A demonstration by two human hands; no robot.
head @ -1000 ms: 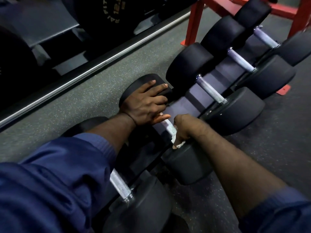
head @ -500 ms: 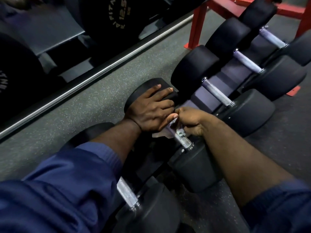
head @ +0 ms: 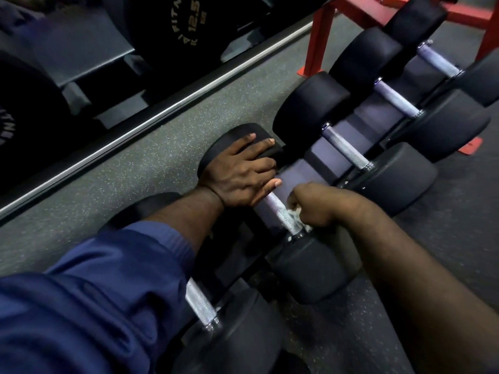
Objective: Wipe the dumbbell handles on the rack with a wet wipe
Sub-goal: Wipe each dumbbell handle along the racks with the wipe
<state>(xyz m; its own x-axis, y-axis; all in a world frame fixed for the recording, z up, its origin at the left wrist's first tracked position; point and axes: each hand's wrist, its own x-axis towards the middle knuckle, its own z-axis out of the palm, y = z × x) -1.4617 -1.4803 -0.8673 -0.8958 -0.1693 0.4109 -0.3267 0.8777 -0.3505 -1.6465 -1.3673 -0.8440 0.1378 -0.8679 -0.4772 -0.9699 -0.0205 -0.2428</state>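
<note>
Two hands work one dumbbell. The left hand (head: 240,174) lies flat, fingers straight and spread, pressing on the far head (head: 232,136), with its thumb alongside the upper end of the handle (head: 279,211). From that thumb the handle's long axis runs diagonally down to the right hand's fingers. It is a knurled, silvery steel bar that ends in a shiny collar against the near head (head: 310,265), which is round, matte black and rubbery-looking. The wet wipe (head: 296,211), white and crumpled, shows only as scraps between bar and fingers. The right hand (head: 324,206) is curled round wipe and bar at the collar end, so the bare stretch lies up-left of its fingers, and the coming stroke probably runs that way. Beyond its knuckles the next handle (head: 345,149) lies parallel, with others past it towards a red frame (head: 318,36).
</note>
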